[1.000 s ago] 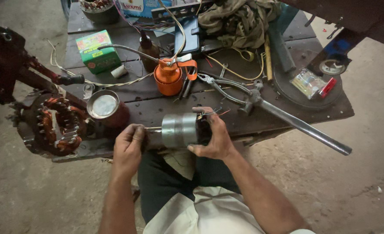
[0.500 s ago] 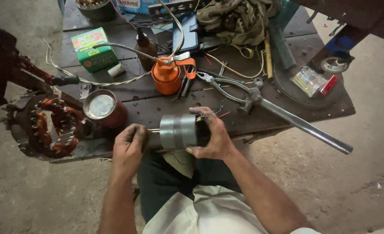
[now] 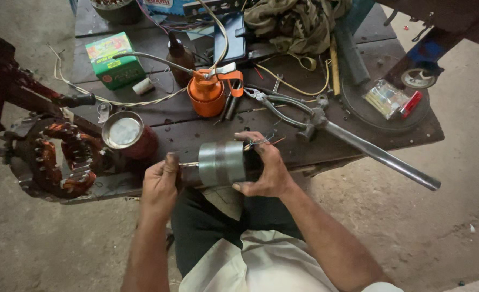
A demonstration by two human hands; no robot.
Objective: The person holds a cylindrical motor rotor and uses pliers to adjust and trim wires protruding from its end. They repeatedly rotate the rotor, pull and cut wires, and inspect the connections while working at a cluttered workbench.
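Grey cylindrical metal rotor held lying sideways above lap, just at dark wooden worktop edge, right hand gripping its end, left hand pinching thin shaft.

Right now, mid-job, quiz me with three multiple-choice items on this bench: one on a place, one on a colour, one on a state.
1. Where is the grey metal cylinder?
A. Between both hands at the bench edge
B. Inside the red tin
C. On the floor

2. What colour is the oil can?
A. Blue
B. Orange
C. White

3. How is the green box?
A. Held in the right hand
B. Crushed flat
C. Resting untouched on the bench

Answers:
1 A, since the left hand pinches its thin shaft while the right hand wraps its far end.
2 B, its body and handle are orange.
3 C, it sits far from both hands.
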